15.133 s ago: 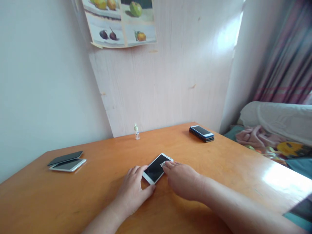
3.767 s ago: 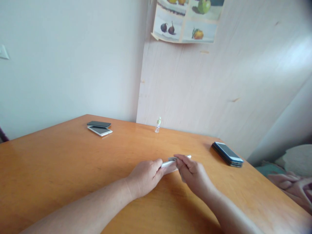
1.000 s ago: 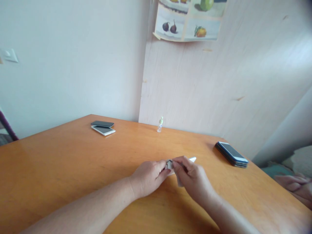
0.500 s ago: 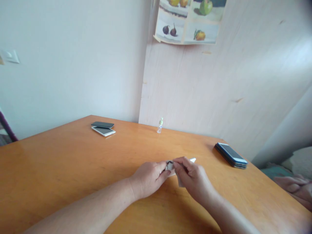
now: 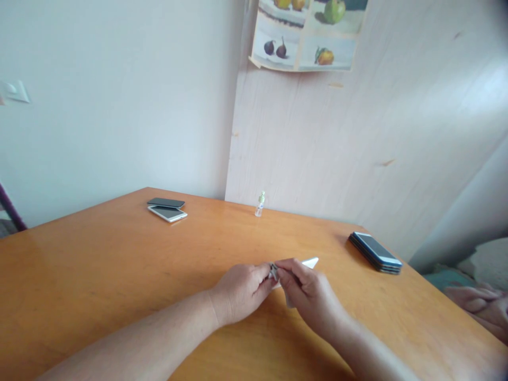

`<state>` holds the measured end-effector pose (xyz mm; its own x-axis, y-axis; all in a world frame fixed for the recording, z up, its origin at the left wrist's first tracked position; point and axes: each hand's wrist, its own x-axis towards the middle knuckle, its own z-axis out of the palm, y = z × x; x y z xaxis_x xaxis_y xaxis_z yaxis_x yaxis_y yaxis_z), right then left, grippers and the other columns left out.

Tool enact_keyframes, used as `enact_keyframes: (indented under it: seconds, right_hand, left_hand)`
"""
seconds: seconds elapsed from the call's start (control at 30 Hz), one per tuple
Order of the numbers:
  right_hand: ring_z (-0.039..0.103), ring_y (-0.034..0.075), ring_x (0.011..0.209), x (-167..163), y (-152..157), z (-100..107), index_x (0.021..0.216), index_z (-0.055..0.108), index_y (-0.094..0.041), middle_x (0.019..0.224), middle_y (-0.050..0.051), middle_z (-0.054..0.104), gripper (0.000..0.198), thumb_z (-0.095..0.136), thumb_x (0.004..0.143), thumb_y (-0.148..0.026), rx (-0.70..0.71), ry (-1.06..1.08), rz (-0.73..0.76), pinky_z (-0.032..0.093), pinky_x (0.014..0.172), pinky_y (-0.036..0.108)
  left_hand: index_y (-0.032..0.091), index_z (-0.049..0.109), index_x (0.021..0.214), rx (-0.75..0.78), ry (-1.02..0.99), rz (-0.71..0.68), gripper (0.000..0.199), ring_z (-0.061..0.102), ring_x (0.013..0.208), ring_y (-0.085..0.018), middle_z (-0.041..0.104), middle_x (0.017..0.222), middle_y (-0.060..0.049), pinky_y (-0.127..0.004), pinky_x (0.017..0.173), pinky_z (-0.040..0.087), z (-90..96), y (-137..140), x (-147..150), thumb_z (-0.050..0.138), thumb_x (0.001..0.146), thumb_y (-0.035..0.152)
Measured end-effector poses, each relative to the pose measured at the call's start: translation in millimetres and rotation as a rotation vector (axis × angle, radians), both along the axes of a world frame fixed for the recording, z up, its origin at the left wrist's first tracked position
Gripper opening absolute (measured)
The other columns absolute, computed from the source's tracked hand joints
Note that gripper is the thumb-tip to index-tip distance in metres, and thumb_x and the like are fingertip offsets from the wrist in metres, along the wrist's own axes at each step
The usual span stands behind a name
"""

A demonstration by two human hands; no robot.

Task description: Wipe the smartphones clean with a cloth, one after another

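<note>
Hands [image 5: 241, 292] [image 5: 308, 294] hold phone [image 5: 310, 262] and cloth [image 5: 273, 272], well inside far table edge [image 5: 309, 220].

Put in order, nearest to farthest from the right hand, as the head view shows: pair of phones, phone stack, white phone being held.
1. White phone: at the right hand, partly hidden.
2. Phone stack: to the right.
3. Pair of phones: far to the left.

a mostly hidden white phone [image 5: 311, 262] tilts, crumpled grey cloth [image 5: 273, 272] against it.
</note>
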<state>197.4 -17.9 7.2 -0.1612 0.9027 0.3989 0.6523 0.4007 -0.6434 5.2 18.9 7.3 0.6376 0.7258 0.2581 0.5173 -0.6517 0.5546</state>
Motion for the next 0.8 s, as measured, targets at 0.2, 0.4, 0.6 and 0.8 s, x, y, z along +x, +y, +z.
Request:
enact_keyframes:
  seconds: [0.2,0.4,0.6,0.8]
  right_hand:
    - [0.058,0.016,0.057,44.7,21.7,0.8,0.082,0.067,-0.023,0.059,0.0,0.064,0.036,0.045,0.092,-0.05,0.012,-0.06,-0.365,0.039,0.052,0.023]
    - [0.057,0.015,0.055,21.6,10.5,0.1,0.088,0.066,-0.022,0.06,-0.001,0.063,0.036,0.043,0.095,-0.048,-0.008,0.001,-0.19,0.039,0.052,0.023]
    - [0.061,0.015,0.064,0.7,-2.0,4.2,0.091,0.067,-0.025,0.071,-0.001,0.069,0.029,0.045,0.096,-0.044,-0.02,-0.028,-0.073,0.042,0.059,0.023]
    - [0.057,0.016,0.053,42.6,17.7,6.9,0.077,0.065,-0.024,0.055,-0.002,0.063,0.035,0.046,0.093,-0.049,-0.03,-0.065,-0.371,0.036,0.05,0.023]
  left_hand:
    - [0.021,0.049,0.078,0.062,0.078,0.053,0.034,0.051,0.056,-0.013,0.056,0.065,0.002,-0.025,0.053,0.028,-3.3,2.7,0.0,0.038,0.1,0.045]
    - [0.022,0.052,0.083,0.021,0.057,0.033,0.033,0.055,0.06,-0.014,0.06,0.069,0.001,-0.025,0.054,0.031,-1.7,2.2,-0.3,0.037,0.101,0.045]
    - [0.022,0.055,0.089,-0.006,0.003,-0.015,0.032,0.06,0.068,-0.015,0.065,0.078,0.0,-0.025,0.06,0.035,1.5,0.0,-0.5,0.035,0.102,0.044]
    - [0.021,0.049,0.079,0.06,0.09,0.057,0.033,0.051,0.056,-0.013,0.056,0.064,0.003,-0.026,0.052,0.026,-2.9,1.9,0.9,0.039,0.1,0.044]
